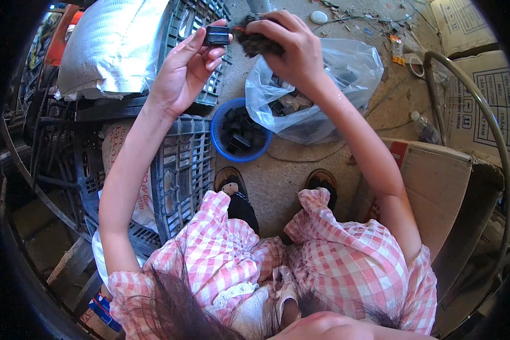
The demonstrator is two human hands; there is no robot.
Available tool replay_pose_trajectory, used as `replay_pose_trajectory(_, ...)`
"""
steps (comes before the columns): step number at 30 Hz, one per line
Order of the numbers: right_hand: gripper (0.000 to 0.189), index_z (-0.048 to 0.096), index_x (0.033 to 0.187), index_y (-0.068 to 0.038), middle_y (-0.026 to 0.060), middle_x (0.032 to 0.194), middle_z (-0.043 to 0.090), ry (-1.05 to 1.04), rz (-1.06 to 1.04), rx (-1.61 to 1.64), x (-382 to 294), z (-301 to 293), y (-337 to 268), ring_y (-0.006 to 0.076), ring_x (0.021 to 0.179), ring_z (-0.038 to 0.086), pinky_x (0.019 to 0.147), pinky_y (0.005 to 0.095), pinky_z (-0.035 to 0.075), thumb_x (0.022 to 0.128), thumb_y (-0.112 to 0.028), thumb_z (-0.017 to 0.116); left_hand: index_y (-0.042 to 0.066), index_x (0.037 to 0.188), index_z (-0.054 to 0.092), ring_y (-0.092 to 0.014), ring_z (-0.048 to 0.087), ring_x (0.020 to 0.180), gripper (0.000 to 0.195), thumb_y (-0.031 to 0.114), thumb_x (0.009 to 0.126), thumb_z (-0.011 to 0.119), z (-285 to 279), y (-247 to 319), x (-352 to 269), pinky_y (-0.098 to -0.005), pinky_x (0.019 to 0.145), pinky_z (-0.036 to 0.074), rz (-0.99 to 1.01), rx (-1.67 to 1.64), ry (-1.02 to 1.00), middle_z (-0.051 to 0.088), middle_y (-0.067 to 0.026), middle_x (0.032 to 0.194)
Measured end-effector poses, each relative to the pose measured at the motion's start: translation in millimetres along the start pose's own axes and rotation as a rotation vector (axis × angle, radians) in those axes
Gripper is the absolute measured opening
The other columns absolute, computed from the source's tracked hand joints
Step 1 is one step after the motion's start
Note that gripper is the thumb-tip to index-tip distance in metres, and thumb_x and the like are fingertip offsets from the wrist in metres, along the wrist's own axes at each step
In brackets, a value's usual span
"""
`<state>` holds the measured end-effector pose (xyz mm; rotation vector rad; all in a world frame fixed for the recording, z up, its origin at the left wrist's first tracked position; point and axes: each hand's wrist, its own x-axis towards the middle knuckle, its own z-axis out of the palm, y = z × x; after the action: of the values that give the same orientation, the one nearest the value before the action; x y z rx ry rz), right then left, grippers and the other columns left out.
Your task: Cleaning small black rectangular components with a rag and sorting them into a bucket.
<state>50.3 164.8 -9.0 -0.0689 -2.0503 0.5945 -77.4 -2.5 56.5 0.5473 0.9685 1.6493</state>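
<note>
My left hand [187, 70] holds a small black block-shaped part [216, 36] between thumb and fingers, at the top of the view. Close to its right side, my right hand [291, 44] grips a dark, frayed clump of bristly material [257, 38], perhaps a brush or rag. A narrow gap separates the clump from the part. Below the hands stands a round blue plastic basket [243, 160] holding several black pieces [240, 142]. Beside it, a clear plastic bag [357, 63] lies open with more dark pieces [277, 106] inside, partly hidden by my right forearm.
Plastic crates [187, 165] and a white woven sack [110, 46] crowd the left. On the right are an open cardboard box [429, 182], a curved metal tube [488, 110] and stacked cartons [476, 102] bearing writing. A white round lid [318, 17] and litter lie on the floor ahead.
</note>
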Motion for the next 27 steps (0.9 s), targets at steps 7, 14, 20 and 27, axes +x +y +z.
replay_pose_trajectory(7,0.037,0.066,0.096,-0.021,0.0036,0.091,0.060,0.164,-0.098,0.157,28.1,-18.5,-32.9,0.0240,0.082,0.061,0.064,0.0344,0.053,0.062,-0.008,0.072,0.000,0.121,0.053,-0.010,0.055,0.089,0.031,0.021,0.099,0.046,4.0,-3.1,-3.0,-0.0250,0.081,0.046,0.041,0.050,0.170,0.060,-0.0082,0.109)
replay_pose_trajectory(14,0.033,0.067,0.094,-0.025,0.0005,0.091,0.060,-0.043,0.132,0.048,6.4,-9.1,-3.6,0.0227,0.081,0.061,0.064,0.0330,0.052,0.064,-0.013,0.072,-0.003,0.128,0.048,-0.008,0.050,0.081,0.036,0.015,0.097,0.049,-1.5,-1.8,0.2,-0.0168,0.071,0.047,-0.043,-0.018,-0.016,0.059,-0.0076,0.110)
replay_pose_trajectory(20,0.034,0.067,0.094,-0.025,0.0003,0.090,0.060,0.204,-0.134,0.141,28.1,-16.9,-30.6,0.0226,0.081,0.061,0.062,0.0327,0.052,0.063,-0.012,0.071,-0.002,0.129,0.047,-0.009,0.055,0.094,0.037,0.021,0.099,0.044,9.6,-0.3,0.9,-0.0241,0.087,0.045,0.038,0.137,0.215,0.058,-0.0078,0.114)
replay_pose_trajectory(27,0.036,0.066,0.097,-0.024,0.0015,0.092,0.059,0.066,-0.082,0.122,5.9,2.3,-12.4,0.0235,0.081,0.061,0.063,0.0350,0.052,0.064,-0.010,0.072,-0.002,0.122,0.053,-0.007,0.054,0.087,0.035,0.023,0.097,0.050,-25.4,-3.5,-0.6,-0.0198,0.078,0.044,-0.012,0.133,0.030,0.060,-0.0059,0.113)
